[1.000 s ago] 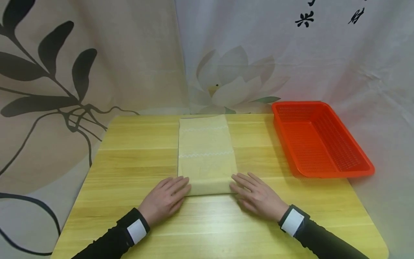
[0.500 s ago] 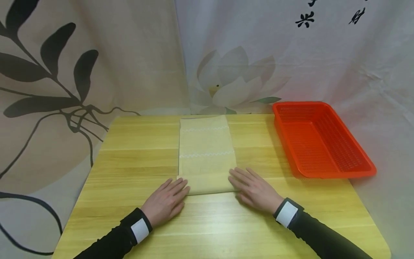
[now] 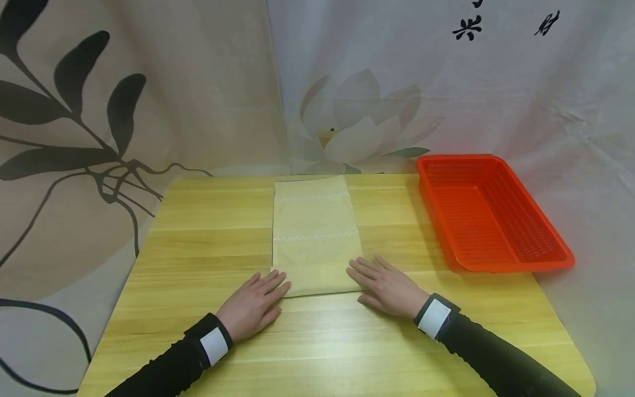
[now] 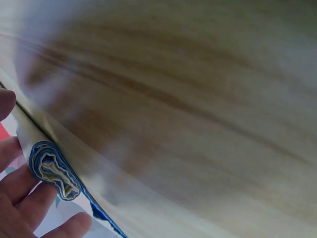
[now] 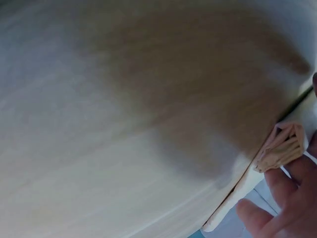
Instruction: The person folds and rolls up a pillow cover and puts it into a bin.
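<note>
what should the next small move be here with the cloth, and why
Probably roll the near end of the cloth a little further forward, keeping both sides even. The left wrist view shows layers already coiled there, the left hand and right hand touch its two sides, and a flat stretch lies beyond.

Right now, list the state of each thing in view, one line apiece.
Cloth: rolled at the near end, flat beyond.
Left hand: fingers extended, touching the cloth's left side.
Right hand: fingers extended, touching the cloth's right side.
Basket: upright, open-topped.
Curtain: hanging, creased.
</note>
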`<state>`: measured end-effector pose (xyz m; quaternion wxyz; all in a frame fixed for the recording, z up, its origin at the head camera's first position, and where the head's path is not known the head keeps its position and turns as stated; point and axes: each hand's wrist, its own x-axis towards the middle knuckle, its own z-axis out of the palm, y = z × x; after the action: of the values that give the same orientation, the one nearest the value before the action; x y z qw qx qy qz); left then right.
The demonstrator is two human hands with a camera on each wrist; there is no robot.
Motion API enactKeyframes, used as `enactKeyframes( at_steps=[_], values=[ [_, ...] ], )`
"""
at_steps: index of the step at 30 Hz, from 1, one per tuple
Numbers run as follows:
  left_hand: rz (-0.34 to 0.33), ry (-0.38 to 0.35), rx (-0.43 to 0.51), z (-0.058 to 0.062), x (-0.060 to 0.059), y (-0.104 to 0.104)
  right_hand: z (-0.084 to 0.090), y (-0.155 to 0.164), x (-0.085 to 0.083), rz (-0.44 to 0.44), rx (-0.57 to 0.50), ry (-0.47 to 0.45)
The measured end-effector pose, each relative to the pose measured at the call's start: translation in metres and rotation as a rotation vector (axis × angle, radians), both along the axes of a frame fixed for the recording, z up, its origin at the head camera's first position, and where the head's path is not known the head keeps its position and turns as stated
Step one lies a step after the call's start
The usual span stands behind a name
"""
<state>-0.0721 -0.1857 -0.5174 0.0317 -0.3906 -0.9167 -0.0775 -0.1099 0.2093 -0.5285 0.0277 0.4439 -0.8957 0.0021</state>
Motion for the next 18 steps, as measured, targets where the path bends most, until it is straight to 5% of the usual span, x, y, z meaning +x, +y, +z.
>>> enactKeyframes(
  at_steps=[10,18],
  values=[
    [0.003,-0.011,-0.029,0.001,-0.003,-0.001,0.005,-0.003,0.001,-0.01,0.041,-0.024],
    [-0.002,0.128,-0.06,0.008,-0.007,0.012,0.01,-0.008,0.005,-0.025,0.057,0.007]
  ],
)
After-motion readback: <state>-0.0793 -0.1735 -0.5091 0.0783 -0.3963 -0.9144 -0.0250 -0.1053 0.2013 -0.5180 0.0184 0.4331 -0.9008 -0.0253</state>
